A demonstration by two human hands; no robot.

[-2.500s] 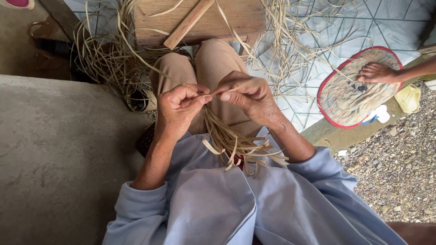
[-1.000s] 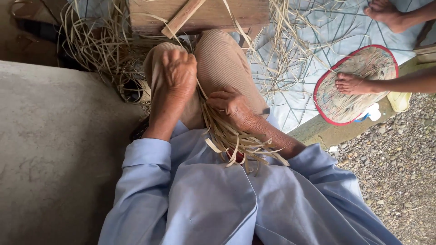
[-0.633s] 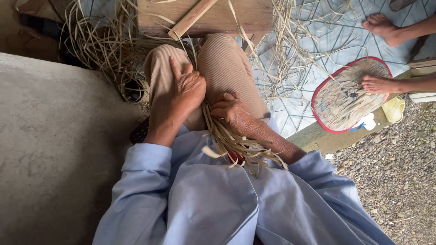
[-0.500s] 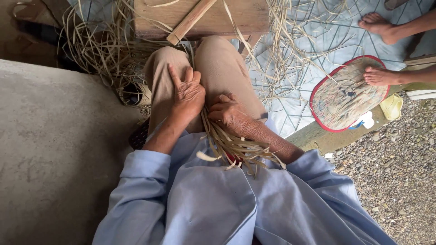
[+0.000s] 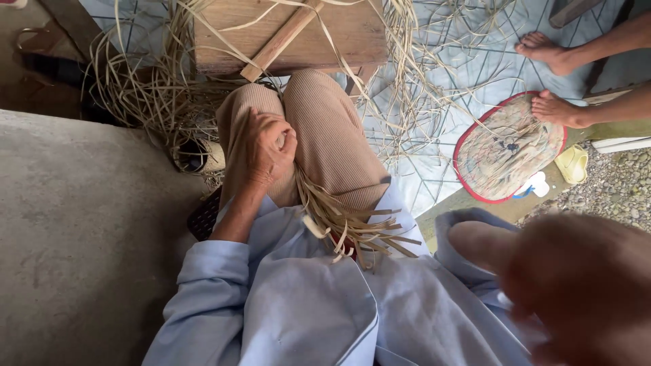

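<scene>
Left hand (image 5: 268,150) on the thigh, fingers curled around pale straw strips (image 5: 339,217), bundle loose and unwoven; right hand (image 5: 576,285) blurred close to camera, grip unclear.

Home weaving spot, loose straw strips (image 5: 156,88), wooden stool (image 5: 291,34), mat (image 5: 420,163)

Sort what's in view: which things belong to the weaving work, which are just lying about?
In the work: left hand closed on the strips at the knee; bundle of flat straw strips across the lap; loose straw pile.

Lying about: wooden board; round mat under another person's foot; yellow sandal.
</scene>
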